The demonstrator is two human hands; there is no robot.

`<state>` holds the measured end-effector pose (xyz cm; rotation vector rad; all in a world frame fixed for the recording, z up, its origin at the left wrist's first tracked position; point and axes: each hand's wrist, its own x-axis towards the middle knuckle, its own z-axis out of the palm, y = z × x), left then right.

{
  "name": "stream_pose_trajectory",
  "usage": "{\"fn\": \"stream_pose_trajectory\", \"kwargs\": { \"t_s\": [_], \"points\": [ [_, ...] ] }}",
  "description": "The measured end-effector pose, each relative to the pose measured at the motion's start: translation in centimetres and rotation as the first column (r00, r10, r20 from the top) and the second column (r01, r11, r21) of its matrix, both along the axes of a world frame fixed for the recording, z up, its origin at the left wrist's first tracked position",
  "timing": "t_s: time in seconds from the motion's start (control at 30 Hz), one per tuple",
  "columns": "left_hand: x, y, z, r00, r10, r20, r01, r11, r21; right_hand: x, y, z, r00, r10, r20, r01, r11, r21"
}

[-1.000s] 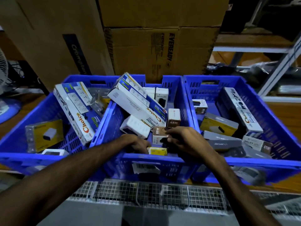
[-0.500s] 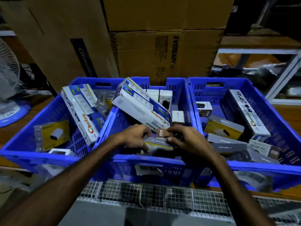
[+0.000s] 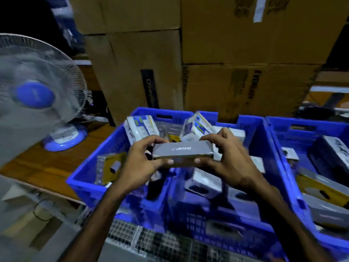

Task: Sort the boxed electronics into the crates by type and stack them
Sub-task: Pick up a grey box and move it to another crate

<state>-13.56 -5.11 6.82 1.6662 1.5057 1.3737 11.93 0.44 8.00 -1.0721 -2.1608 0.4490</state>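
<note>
A wire-mesh grid surface (image 3: 154, 241) runs along the near edge, with both forearms reaching forward over it. The left hand (image 3: 140, 163) and the right hand (image 3: 224, 159) together hold a flat grey rectangular cardboard box with white "LAPCARE" lettering (image 3: 182, 152), raised above the crates and roughly level. Each hand grips one short end: the fingers curl over the far top edge, the thumbs press against the near long side from below, and the box spans the gap between the two palms. Beneath the hands stands the middle blue perforated plastic crate (image 3: 213, 214), holding blurred white and grey boxes. The left blue perforated plastic crate (image 3: 88, 178) lies just beside it and contains a yellow-and-clear packaged adapter (image 3: 110, 168) leaning on its near-left wall, with long white-and-blue boxes (image 3: 140, 126) toward its far side. The right blue perforated plastic crate (image 3: 277, 140) holds grey and yellow boxes (image 3: 324, 188). On the brown wooden tabletop (image 3: 43, 165) to the left stands a white-and-blue table fan (image 3: 35, 95). Large brown corrugated cartons (image 3: 226, 44) are stacked behind the crates.
</note>
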Motion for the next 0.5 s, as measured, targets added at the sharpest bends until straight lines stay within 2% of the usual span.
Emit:
{"fn": "stream_pose_trajectory", "kwargs": {
  "t_s": [0.1,0.2,0.27,0.33,0.5],
  "points": [
    [-4.7,-0.8,1.4,0.996,0.085,0.011,-0.086,0.995,0.058,-5.6,0.1,1.7,0.996,0.067,-0.052,-0.064,0.997,0.047],
    [-10.2,-1.7,1.1,0.99,0.132,-0.044,-0.13,0.991,0.034,-11.1,-0.1,1.5,0.993,0.122,-0.005,-0.122,0.993,0.009],
    [-14.0,-2.0,0.0,0.983,0.151,-0.103,-0.153,0.988,-0.015,-14.3,-0.4,0.6,0.986,0.142,0.084,-0.138,0.989,-0.054],
    [-16.8,-1.7,-1.5,0.97,0.153,-0.188,-0.168,0.984,-0.065,-16.7,-0.7,-0.4,0.963,0.112,0.247,-0.086,0.99,-0.111],
    [-20.2,0.0,-6.1,0.934,0.034,-0.354,-0.093,0.984,-0.152,-19.8,-1.0,-3.0,0.835,-0.002,0.55,0.098,0.984,-0.146]
  ]
}}
